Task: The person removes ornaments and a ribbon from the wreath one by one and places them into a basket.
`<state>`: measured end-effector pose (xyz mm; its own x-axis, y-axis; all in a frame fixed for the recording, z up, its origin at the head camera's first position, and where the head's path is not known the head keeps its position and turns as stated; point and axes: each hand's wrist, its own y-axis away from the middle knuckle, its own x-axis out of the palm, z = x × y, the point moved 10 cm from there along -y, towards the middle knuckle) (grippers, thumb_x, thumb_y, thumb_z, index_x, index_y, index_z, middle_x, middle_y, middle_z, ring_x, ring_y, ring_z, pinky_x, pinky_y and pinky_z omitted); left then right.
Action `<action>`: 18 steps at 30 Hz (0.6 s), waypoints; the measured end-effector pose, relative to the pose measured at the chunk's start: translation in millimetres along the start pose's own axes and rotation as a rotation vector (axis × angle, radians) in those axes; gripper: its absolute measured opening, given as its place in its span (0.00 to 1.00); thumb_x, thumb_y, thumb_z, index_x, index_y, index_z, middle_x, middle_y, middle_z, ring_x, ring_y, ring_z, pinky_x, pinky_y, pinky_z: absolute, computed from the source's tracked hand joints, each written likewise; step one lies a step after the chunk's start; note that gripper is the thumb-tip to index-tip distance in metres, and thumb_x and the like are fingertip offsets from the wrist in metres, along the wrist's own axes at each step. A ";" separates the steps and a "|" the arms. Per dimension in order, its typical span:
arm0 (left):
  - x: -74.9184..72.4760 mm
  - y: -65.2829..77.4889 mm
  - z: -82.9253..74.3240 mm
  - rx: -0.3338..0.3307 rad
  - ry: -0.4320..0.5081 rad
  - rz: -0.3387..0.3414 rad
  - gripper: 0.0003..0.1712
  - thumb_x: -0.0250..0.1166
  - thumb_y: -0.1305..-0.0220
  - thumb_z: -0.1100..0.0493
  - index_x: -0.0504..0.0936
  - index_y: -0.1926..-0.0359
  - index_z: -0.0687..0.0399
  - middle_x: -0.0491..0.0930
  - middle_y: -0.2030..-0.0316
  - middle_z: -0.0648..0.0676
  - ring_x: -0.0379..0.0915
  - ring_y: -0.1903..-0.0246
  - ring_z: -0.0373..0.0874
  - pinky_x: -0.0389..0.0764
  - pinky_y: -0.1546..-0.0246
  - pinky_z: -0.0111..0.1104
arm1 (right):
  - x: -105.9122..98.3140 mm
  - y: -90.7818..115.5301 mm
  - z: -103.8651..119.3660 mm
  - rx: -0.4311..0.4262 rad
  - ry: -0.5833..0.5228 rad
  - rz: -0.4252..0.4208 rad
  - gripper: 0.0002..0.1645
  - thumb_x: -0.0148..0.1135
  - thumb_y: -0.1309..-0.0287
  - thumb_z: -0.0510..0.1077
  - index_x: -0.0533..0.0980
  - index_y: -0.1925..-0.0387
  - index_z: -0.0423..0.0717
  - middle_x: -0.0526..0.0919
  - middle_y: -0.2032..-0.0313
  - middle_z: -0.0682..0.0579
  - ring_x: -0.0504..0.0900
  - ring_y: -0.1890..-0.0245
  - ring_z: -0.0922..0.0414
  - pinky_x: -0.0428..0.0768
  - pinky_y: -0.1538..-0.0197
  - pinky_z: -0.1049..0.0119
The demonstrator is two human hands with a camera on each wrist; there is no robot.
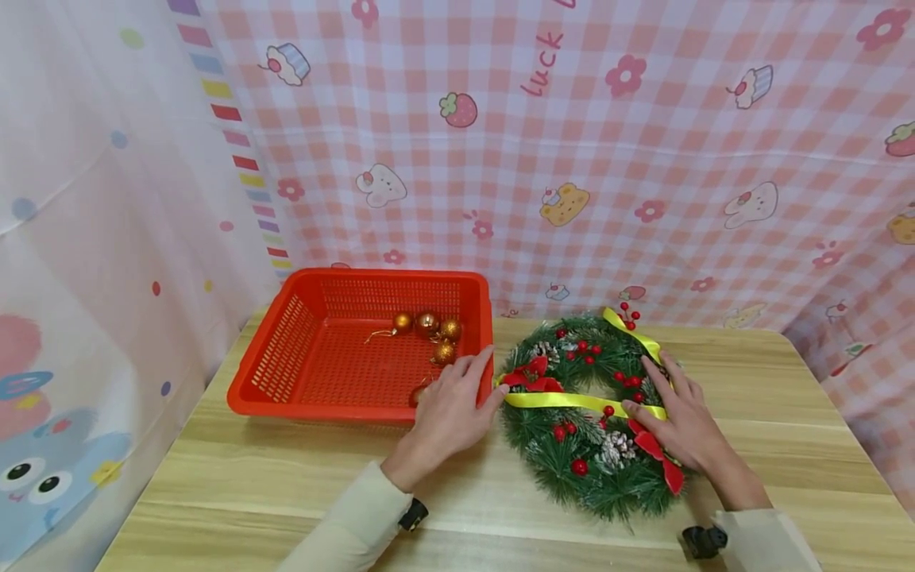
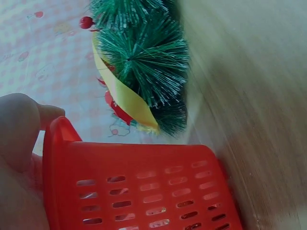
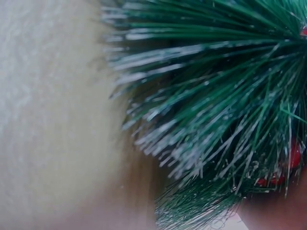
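A red plastic basket (image 1: 307, 410) stands on the left of the table. My left hand (image 1: 453, 409) grips its right-hand rim, with the thumb outside and the fingers over the edge; the left wrist view shows the rim (image 2: 57, 132) between them. Several bronze and gold baubles (image 1: 427, 323) lie inside, one partly hidden by that hand. To the right lies a green wreath (image 1: 550, 453) with red berries, pine cones, red flowers and a yellow ribbon (image 1: 550, 400) across it. My right hand (image 1: 682, 421) rests on the wreath's right side, thumb and fingers spread over the ribbon.
The wooden table (image 1: 236, 492) extends in front of the basket and to the wreath's right. A pink checked cloth (image 1: 500, 159) hangs behind its far edge. A pale patterned curtain (image 1: 121, 238) hangs at the left.
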<state>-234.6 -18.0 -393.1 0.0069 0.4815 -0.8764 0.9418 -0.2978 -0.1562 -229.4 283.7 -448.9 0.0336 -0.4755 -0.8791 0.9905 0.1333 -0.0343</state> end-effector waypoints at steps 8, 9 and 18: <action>5.8 -1.0 -2.0 0.011 -0.120 0.015 0.38 0.49 0.27 0.36 0.59 0.24 0.47 0.74 0.38 0.59 0.76 0.49 0.53 0.80 0.65 0.43 | -1.7 2.5 -0.4 -0.011 -0.002 -0.024 0.49 0.53 0.31 0.62 0.43 0.21 0.51 0.36 0.22 0.41 0.48 0.32 0.25 0.58 0.47 0.21; 6.2 -1.3 -2.3 0.014 -0.125 0.015 0.38 0.49 0.27 0.36 0.59 0.24 0.48 0.74 0.38 0.59 0.76 0.48 0.54 0.80 0.65 0.43 | -2.8 2.7 -0.2 -0.014 -0.001 -0.032 0.49 0.53 0.31 0.62 0.43 0.21 0.51 0.37 0.22 0.41 0.48 0.32 0.25 0.58 0.48 0.21; 8.0 -2.2 -0.7 0.014 -0.126 0.023 0.38 0.49 0.27 0.37 0.58 0.23 0.48 0.74 0.38 0.60 0.75 0.47 0.54 0.79 0.69 0.41 | -17.7 5.7 -2.2 -0.024 -0.108 -0.144 0.49 0.57 0.32 0.57 0.43 0.21 0.52 0.33 0.21 0.45 0.43 0.29 0.24 0.50 0.44 0.19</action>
<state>-236.4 -13.0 -399.4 -0.0143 0.3671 -0.9301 0.9371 -0.3195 -0.1405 -224.7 294.8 -434.6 -0.0927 -0.5819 -0.8079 0.9827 0.0772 -0.1683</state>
